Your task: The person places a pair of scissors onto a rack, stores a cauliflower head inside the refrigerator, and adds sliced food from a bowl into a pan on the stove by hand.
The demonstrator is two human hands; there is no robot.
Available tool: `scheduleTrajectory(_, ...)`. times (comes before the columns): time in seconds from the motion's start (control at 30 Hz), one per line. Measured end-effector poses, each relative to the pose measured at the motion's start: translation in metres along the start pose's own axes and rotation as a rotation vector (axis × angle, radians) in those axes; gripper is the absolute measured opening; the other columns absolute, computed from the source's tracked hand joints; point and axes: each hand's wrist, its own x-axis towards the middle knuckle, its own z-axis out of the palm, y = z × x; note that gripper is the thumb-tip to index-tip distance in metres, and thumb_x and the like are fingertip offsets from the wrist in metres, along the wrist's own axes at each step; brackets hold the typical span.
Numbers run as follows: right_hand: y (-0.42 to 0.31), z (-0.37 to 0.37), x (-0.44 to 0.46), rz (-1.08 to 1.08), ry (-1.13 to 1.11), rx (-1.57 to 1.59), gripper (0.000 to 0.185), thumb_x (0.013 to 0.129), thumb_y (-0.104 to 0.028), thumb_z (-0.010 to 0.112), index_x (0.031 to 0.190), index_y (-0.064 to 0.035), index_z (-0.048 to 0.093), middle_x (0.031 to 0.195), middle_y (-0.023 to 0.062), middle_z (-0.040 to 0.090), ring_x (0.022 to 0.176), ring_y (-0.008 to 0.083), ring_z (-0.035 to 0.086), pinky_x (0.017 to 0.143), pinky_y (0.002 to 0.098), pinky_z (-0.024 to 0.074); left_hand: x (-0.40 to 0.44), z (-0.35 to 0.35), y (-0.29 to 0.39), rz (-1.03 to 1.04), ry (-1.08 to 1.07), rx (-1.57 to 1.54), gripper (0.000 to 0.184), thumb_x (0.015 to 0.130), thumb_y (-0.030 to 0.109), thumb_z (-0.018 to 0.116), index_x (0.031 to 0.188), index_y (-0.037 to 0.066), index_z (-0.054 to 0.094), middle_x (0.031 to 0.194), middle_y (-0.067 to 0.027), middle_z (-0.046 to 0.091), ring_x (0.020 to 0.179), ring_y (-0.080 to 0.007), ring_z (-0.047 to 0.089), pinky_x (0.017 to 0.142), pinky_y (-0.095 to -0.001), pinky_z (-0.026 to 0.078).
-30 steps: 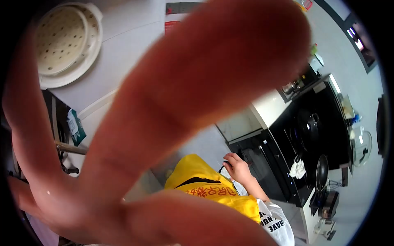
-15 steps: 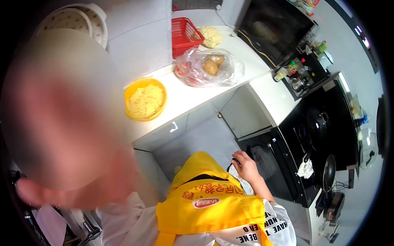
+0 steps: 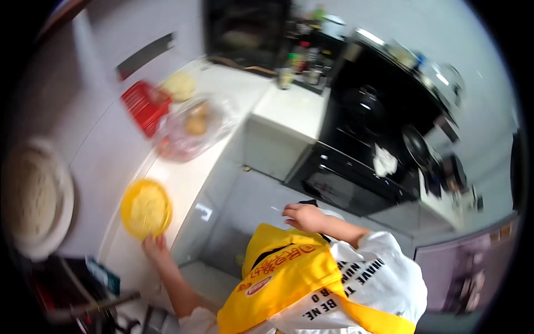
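Note:
My left hand (image 3: 157, 251) reaches to the near rim of a yellow bowl (image 3: 125, 209) on the white counter, its fingers closed at the edge. Pale yellow, crumbly-looking food (image 3: 149, 210) fills the bowl. My right hand (image 3: 303, 217) is in front of my yellow apron (image 3: 289, 261), fingers curled. A small black thing (image 3: 307, 202) shows beside it; blur hides what it is and how it is held.
Behind the bowl on the counter (image 3: 183, 181) lie a clear plastic bag (image 3: 186, 146) with brown potatoes, a red basket (image 3: 146, 107) and a cauliflower (image 3: 179, 87). A black stove (image 3: 356, 125) with pans stands to the right, bottles (image 3: 288, 75) near it. A white perforated tray (image 3: 65, 195) is at the left.
My left hand, blurred close to the camera before, has gone down to the bowl's rim. The view has turned, shifting the counter to the left. My right hand remains near the apron.

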Motion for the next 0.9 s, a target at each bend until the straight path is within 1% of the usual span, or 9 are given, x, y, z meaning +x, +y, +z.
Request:
scheduleTrajectory(0.03, 0.001, -0.001, -0.003, 0.016, -0.014, 0.011, 0.024, 0.086, -0.023, 0.064, 0.105, -0.0072, 0.061, 0.11, 0.0095, 0.061, 0.091, 0.0324, 0.063, 0.074, 0.0416, 0.0525, -0.005, 0.002, 0.004, 0.004, 0.004, 0.032, 0.032, 0.091, 0.012, 0.053, 0.12, -0.001, 0.051, 0.115, -0.0133, 0.059, 0.102, -0.0232, 0.06, 0.087, -0.0348, 0.051)
scheduleTrajectory(0.27, 0.04, 0.005, -0.047, 0.146, -0.06, -0.014, 0.027, 0.09, -0.028, 0.06, 0.107, -0.007, 0.061, 0.11, 0.0086, 0.06, 0.094, 0.0307, 0.063, 0.076, 0.0407, 0.0526, -0.06, 0.023, -0.009, 0.03, -0.129, 0.201, 0.041, 0.084, 0.002, 0.05, 0.124, -0.005, 0.044, 0.118, -0.0199, 0.055, 0.108, -0.0329, 0.058, 0.088, -0.0407, 0.055)
scheduleTrajectory(0.4, 0.075, 0.005, -0.064, 0.187, -0.059, 0.026, 0.027, 0.09, -0.028, 0.059, 0.108, -0.0075, 0.061, 0.109, 0.0084, 0.061, 0.094, 0.0306, 0.063, 0.076, 0.0408, 0.0526, -0.106, 0.092, -0.049, 0.031, -0.206, 0.164, 0.039, 0.082, 0.0, 0.05, 0.121, -0.003, 0.045, 0.12, -0.0201, 0.054, 0.111, -0.0349, 0.057, 0.088, -0.0448, 0.055)
scheduleTrajectory(0.47, 0.098, 0.006, -0.073, 0.183, -0.035, 0.049, 0.027, 0.09, -0.028, 0.059, 0.108, -0.0078, 0.061, 0.108, 0.0083, 0.061, 0.094, 0.0307, 0.063, 0.076, 0.0409, 0.0526, -0.117, 0.126, -0.085, -0.176, -0.463, 0.096, 0.043, 0.081, -0.002, 0.051, 0.123, -0.002, 0.044, 0.121, -0.019, 0.053, 0.112, -0.0357, 0.057, 0.088, -0.0482, 0.054)
scheduleTrajectory(0.53, 0.127, 0.0, -0.082, 0.186, 0.024, 0.124, 0.024, 0.088, -0.027, 0.061, 0.103, -0.009, 0.06, 0.104, 0.0104, 0.061, 0.092, 0.0334, 0.063, 0.076, 0.0443, 0.0526, -0.15, 0.172, -0.119, -0.285, -0.541, 0.124, 0.048, 0.08, -0.003, 0.052, 0.127, 0.001, 0.043, 0.124, -0.0177, 0.052, 0.114, -0.0379, 0.055, 0.091, -0.0518, 0.052)
scheduleTrajectory(0.77, 0.259, -0.027, -0.128, 0.223, 0.093, 0.125, 0.024, 0.087, -0.023, 0.063, 0.106, -0.0088, 0.063, 0.106, 0.008, 0.063, 0.094, 0.0303, 0.063, 0.077, 0.0401, 0.0527, -0.212, 0.314, -0.292, -0.503, -0.535, 0.315, 0.05, 0.082, -0.003, 0.05, 0.131, 0.003, 0.043, 0.127, -0.0169, 0.051, 0.117, -0.0395, 0.053, 0.095, -0.0563, 0.049)
scheduleTrajectory(0.8, 0.272, -0.033, -0.133, 0.228, 0.169, 0.173, 0.019, 0.087, -0.024, 0.063, 0.098, -0.0088, 0.062, 0.101, 0.0103, 0.062, 0.091, 0.032, 0.064, 0.075, 0.0415, 0.0523, -0.208, 0.329, -0.32, -0.554, -0.54, 0.305, 0.048, 0.082, -0.004, 0.05, 0.129, 0.002, 0.043, 0.125, -0.0173, 0.051, 0.116, -0.038, 0.054, 0.095, -0.0561, 0.049)
scheduleTrajectory(0.87, 0.295, -0.046, -0.143, 0.281, 0.186, 0.194, 0.02, 0.086, -0.024, 0.063, 0.101, -0.0088, 0.063, 0.102, 0.0095, 0.062, 0.09, 0.0311, 0.064, 0.076, 0.0404, 0.0525, -0.227, 0.368, -0.36, -0.538, -0.469, 0.417, 0.039, 0.081, -0.005, 0.05, 0.12, 0.001, 0.047, 0.12, -0.0164, 0.055, 0.107, -0.0331, 0.059, 0.09, -0.0512, 0.053)
scheduleTrajectory(0.9, 0.304, -0.053, -0.144, 0.27, 0.171, 0.205, 0.02, 0.086, -0.024, 0.063, 0.101, -0.0088, 0.063, 0.102, 0.0095, 0.062, 0.09, 0.0311, 0.064, 0.076, 0.0404, 0.0525, -0.245, 0.391, -0.37, -0.493, -0.439, 0.483, 0.025, 0.079, -0.005, 0.052, 0.103, 0.004, 0.05, 0.107, -0.0131, 0.058, 0.096, -0.0284, 0.062, 0.085, -0.0474, 0.055)
